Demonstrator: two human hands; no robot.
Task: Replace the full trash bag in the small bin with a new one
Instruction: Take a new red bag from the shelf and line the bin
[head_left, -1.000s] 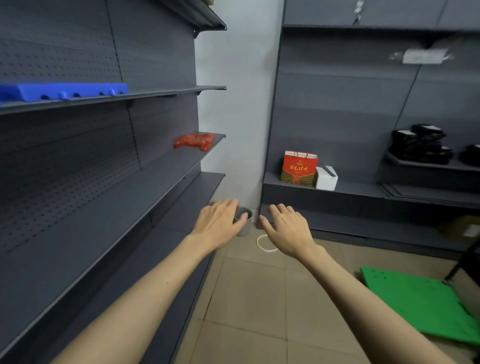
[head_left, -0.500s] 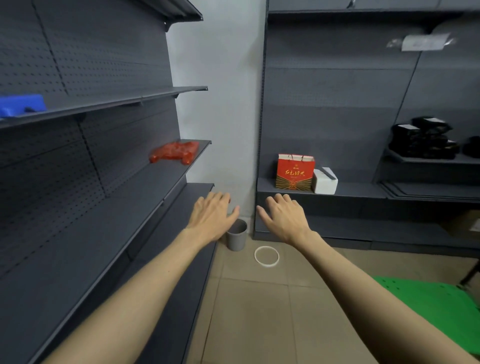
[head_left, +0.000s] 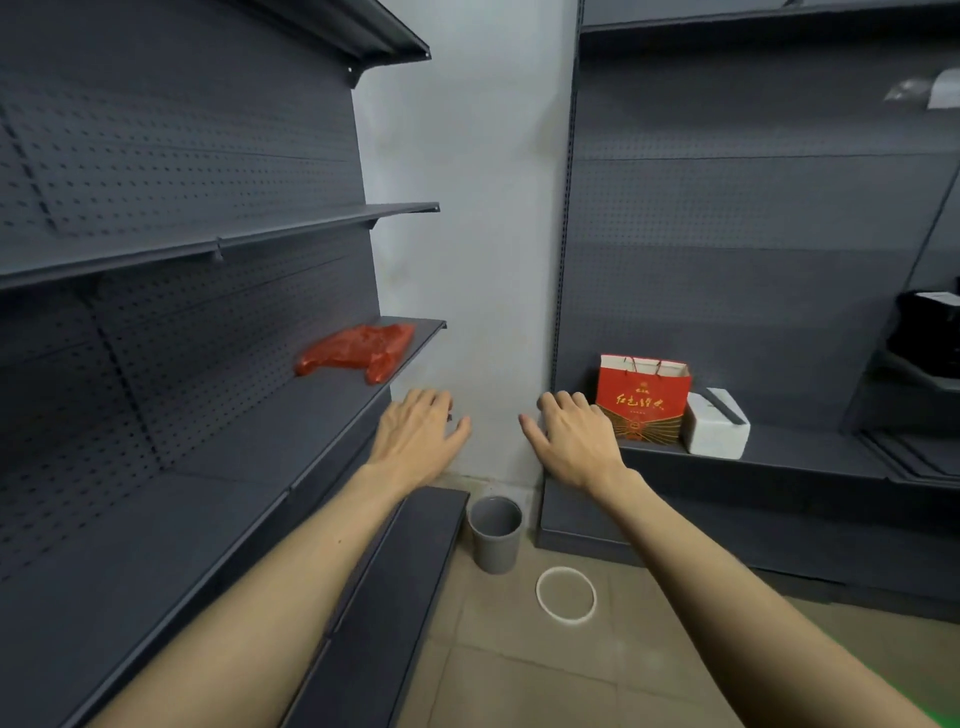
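A small grey bin (head_left: 495, 532) stands on the tiled floor in the corner between two dark shelf units; no bag shows in it. A white ring (head_left: 565, 594) lies flat on the floor just right of it. On the left middle shelf lies a crumpled red plastic bag (head_left: 358, 352). Both my arms reach forward above the bin. My left hand (head_left: 420, 431) is open, palm down, below and right of the red bag. Level with it, my right hand (head_left: 573, 435) is also open and holds nothing.
Dark pegboard shelves (head_left: 218, 452) line the left side, their lowest board ending beside the bin. The right shelf unit carries a red gift bag (head_left: 643, 399) and a white box (head_left: 716, 423). Black items (head_left: 930, 332) sit at far right. A green edge (head_left: 935, 714) shows bottom right.
The view has closed in on the corner and tilted up, so the bin and ring sit lower in frame. Both hands stay open, now raised closer to the red bag.
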